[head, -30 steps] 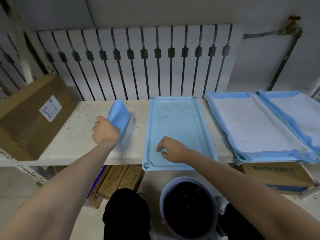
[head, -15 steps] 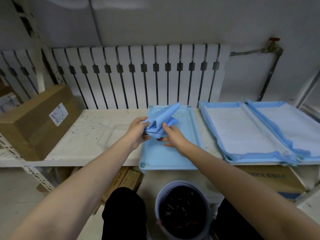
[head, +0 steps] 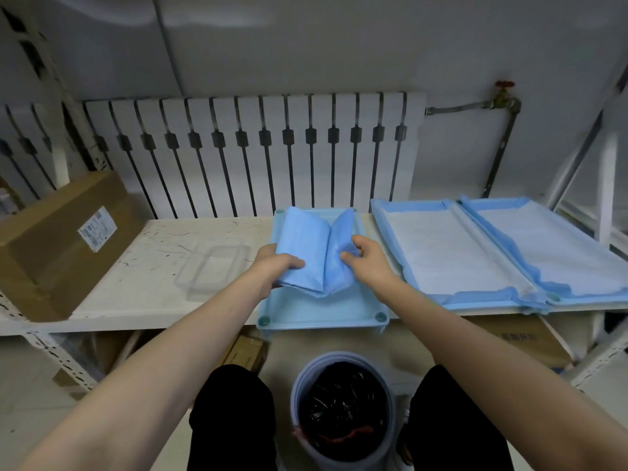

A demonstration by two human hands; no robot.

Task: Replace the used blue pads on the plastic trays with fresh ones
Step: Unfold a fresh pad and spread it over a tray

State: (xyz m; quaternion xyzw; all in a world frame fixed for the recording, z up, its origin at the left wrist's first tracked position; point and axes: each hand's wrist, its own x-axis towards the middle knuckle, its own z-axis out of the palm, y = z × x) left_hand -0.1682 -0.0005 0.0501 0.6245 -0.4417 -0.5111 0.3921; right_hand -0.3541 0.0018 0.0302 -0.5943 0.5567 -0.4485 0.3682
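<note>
nearest, between the person's knees, a bin (head: 343, 416) lined with a black bag stands on the floor just below the shelf edge; what lies in it is too dark to tell. above it, on the white surface (head: 136, 287), sits the light blue tray (head: 319, 317). its near half is bare plastic, so the used pad seems to be off it already.

over the middle of this tray both hands hold a fresh pad (head: 306, 243), folded and only partly opened, like a book. the left hand (head: 277, 266) grips the left half, fingers curled over its near edge. the right hand (head: 368, 260) pinches the right flap between thumb and fingers. the step in hand looks like unfolding; spreading the pad flat and tucking it over the rim are not yet done.

just to the right, a second tray (head: 452, 256) and a third tray (head: 557, 246) lie side by side, each covered by an open, clean-looking pad with blue borders wrapped over the edges, so these appear finished.

to the left sit a clear container (head: 214, 266) and a cardboard box (head: 61, 239); a radiator (head: 251, 147) lines the wall behind.
</note>
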